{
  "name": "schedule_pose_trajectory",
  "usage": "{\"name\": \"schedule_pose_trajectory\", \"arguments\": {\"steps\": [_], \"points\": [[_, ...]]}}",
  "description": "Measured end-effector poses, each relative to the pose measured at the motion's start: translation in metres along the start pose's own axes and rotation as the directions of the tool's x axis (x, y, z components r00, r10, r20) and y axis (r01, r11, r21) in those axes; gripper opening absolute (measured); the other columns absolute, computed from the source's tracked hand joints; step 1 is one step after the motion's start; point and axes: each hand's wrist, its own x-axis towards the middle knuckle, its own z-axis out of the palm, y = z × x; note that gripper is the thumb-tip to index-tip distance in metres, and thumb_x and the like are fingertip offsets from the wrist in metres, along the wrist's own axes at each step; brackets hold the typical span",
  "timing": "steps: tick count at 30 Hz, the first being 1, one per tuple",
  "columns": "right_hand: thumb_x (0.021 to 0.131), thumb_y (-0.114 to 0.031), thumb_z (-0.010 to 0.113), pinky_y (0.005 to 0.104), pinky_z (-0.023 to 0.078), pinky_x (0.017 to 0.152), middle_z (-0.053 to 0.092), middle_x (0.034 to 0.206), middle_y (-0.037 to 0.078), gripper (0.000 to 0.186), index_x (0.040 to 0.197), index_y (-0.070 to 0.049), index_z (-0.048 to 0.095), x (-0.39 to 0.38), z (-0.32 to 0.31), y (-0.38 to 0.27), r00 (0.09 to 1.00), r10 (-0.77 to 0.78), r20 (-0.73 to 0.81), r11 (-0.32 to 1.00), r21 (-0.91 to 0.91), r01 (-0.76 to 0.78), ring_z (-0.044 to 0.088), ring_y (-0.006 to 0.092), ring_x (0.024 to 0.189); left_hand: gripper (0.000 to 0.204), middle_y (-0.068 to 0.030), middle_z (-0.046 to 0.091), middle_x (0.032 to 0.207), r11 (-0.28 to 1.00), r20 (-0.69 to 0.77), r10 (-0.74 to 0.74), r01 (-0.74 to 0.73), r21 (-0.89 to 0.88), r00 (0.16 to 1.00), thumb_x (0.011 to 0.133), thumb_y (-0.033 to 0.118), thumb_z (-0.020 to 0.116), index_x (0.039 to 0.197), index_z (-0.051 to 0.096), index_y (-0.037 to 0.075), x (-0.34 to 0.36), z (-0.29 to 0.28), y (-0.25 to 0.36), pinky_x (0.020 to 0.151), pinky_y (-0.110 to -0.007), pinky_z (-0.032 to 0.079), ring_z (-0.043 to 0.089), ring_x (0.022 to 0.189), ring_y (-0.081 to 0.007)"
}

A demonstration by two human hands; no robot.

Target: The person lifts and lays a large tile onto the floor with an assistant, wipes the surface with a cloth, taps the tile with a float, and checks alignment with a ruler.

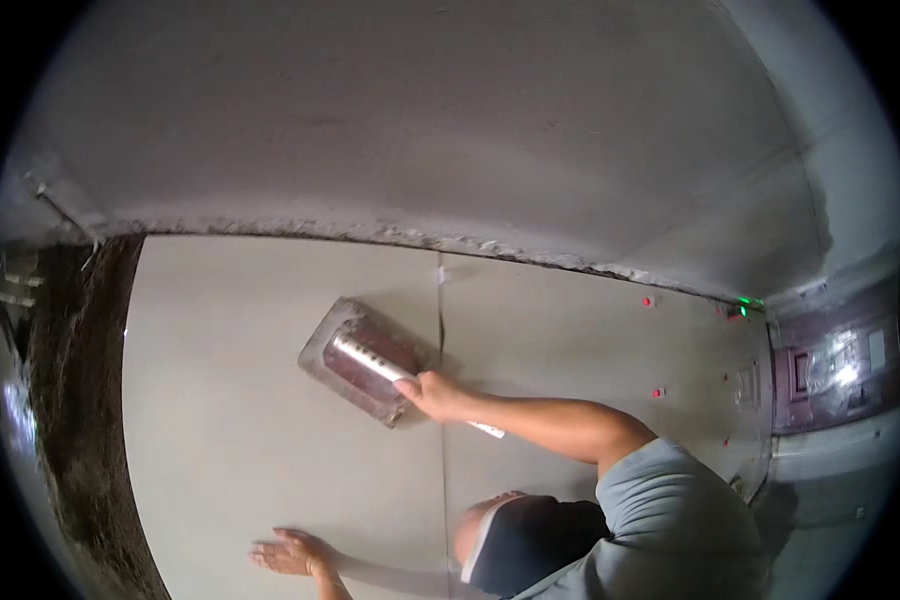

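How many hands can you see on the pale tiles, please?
2: a gripping hand holds the metal tool by its handle beside the seam; a flat hand lies near the lower edge. Others may be hidden.

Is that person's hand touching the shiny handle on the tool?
Touching. The head view shows the co-worker's hand wrapped around the end of the silver handle, with no gap.

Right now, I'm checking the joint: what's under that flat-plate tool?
The flat-plate tool lies on a large pale tile beside the joint; whatever its plate covers is hidden.
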Motion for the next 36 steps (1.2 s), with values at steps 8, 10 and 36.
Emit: {"name": "schedule_pose_trajectory", "arguments": {"steps": [8,10,36], "points": [[0.100,-0.061,0.034,0.0417,0.049,0.066,0.063,0.071,0.018,0.073,0.091,0.004,0.064,-0.016,-0.055,-0.149,0.971,-0.203,0.127,0.979,0.056,0.197,0.064,0.0303,0.069,0.070,-0.0267,0.015,0.159,0.985,0.117,-0.130,0.141,-0.097,0.985,0.100,0.041,0.042,0.150,0.023,-0.004,-0.040,-0.039,0.010,0.119,-0.051,0.015,0.014,0.148,-0.0398],[0.101,-0.059,0.039,0.0312,0.039,0.052,0.044,0.057,-0.001,0.061,0.072,-0.005,0.046,-0.018,-0.069,-0.202,0.887,-0.461,0.031,0.876,0.174,0.449,0.045,0.0107,0.055,0.069,-0.0268,0.015,0.159,0.985,0.190,-0.124,0.144,-0.091,0.974,0.099,0.040,0.041,0.149,0.023,-0.005,-0.042,-0.045,0.015,0.120,-0.050,0.012,0.012,0.148,-0.0395],[0.098,-0.063,0.038,0.0448,0.051,0.073,0.067,0.079,0.022,0.072,0.096,0.004,0.065,0.005,-0.043,-0.044,0.989,-0.128,-0.069,0.992,-0.022,0.127,0.066,0.0347,0.077,0.073,-0.0267,0.020,0.157,1.000,0.050,-0.018,0.018,0.012,0.999,0.102,0.050,0.033,0.151,0.024,-0.004,-0.032,-0.024,0.011,0.117,-0.049,0.020,0.018,0.147,-0.0398]]}}
